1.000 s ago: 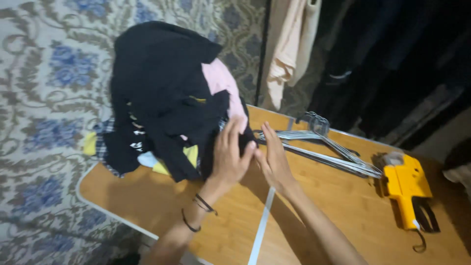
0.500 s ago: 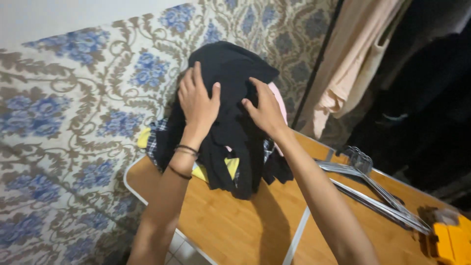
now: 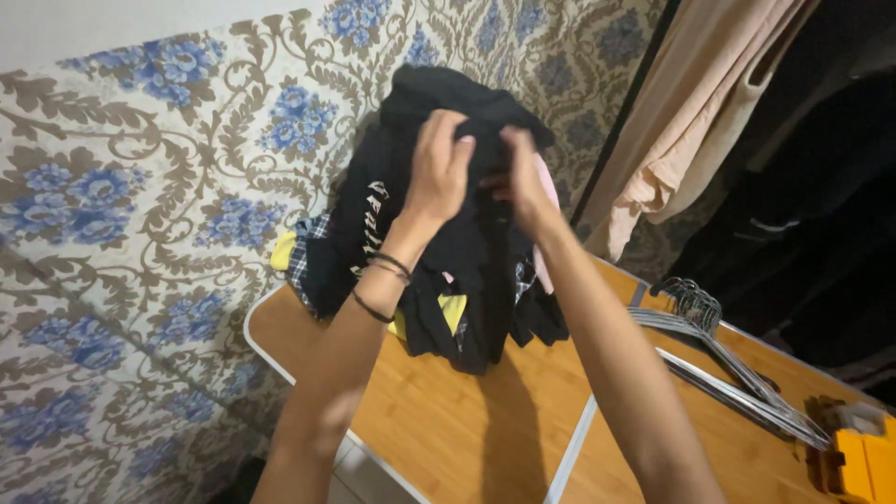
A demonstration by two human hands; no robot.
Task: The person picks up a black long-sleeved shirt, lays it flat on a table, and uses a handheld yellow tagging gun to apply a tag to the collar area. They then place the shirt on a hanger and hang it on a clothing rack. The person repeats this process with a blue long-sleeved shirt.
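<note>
Yellow tool [image 3: 863,462] cut off at right edge, right hand [image 3: 523,182] fingertips buried in black garment [image 3: 439,243] (grip unclear)

Bare forearms, dark bands on left wrist [image 3: 385,277]

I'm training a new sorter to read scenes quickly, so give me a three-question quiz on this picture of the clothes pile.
1. True or false: both hands are on the black garment at the top of the pile.
2. Which lies on the wooden table to the right of the pile? A) wire hangers B) a steam iron C) a pair of scissors
3. What is worn on the left wrist?

Key
1. True: the left hand and right hand both grip the black garment.
2. A: the wire hangers lie on the wooden table.
3. Thin dark bands.
</note>
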